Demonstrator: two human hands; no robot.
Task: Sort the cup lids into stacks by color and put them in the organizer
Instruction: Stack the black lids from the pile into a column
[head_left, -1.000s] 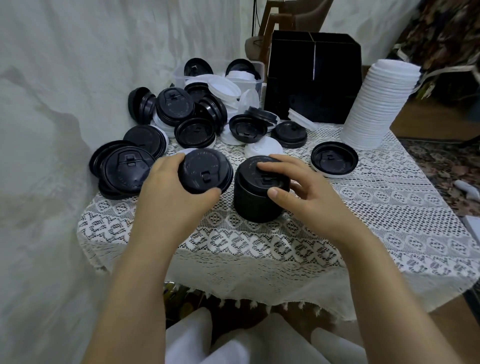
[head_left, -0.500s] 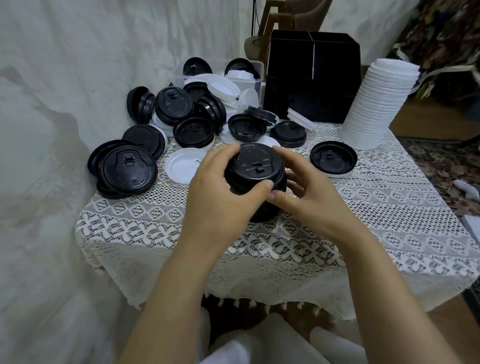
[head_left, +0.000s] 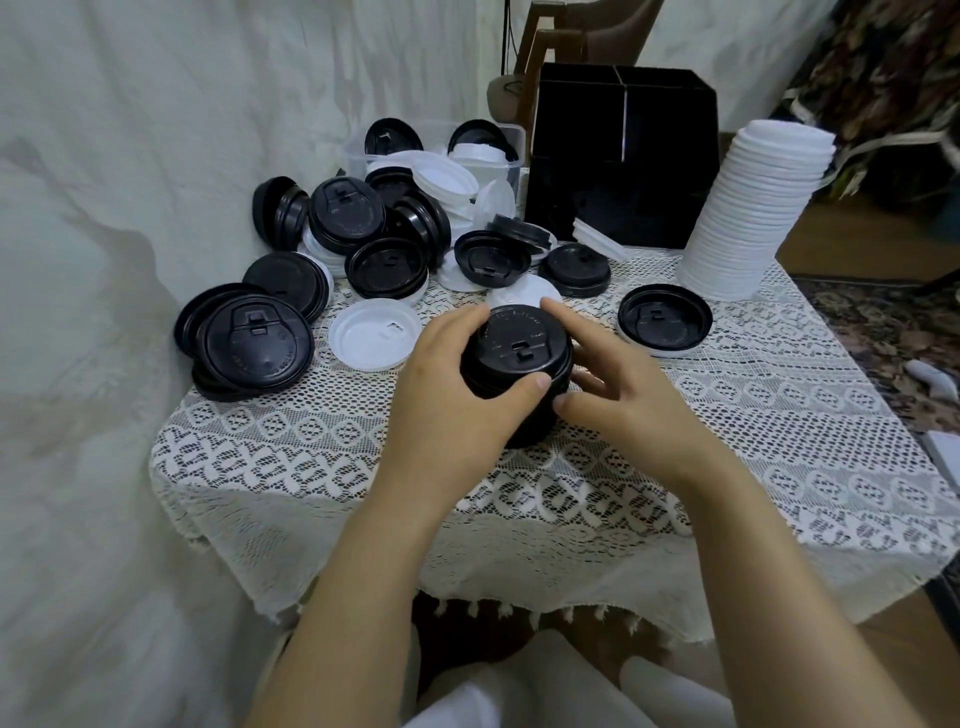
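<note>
A stack of black lids (head_left: 517, 358) stands on the lace cloth at the table's middle. My left hand (head_left: 447, 400) grips its top lid from the left, thumb on the near rim. My right hand (head_left: 618, 395) curls round the stack's right side, one finger on the far rim. A tall stack of white lids (head_left: 753, 208) stands at the right. The black organizer (head_left: 623, 161) stands at the back. Loose black and white lids (head_left: 374, 244) lie heaped at the back left.
A single white lid (head_left: 371, 335) lies left of my hands and a single black lid (head_left: 665, 319) lies to the right. A clear tub (head_left: 358, 150) with lids stands behind the heap. A white curtain hangs on the left; the table edge is near.
My left hand carried a black lid from the left onto the stack and set it on top. A white lid that lay under it is now uncovered. My right hand stayed on the stack.
</note>
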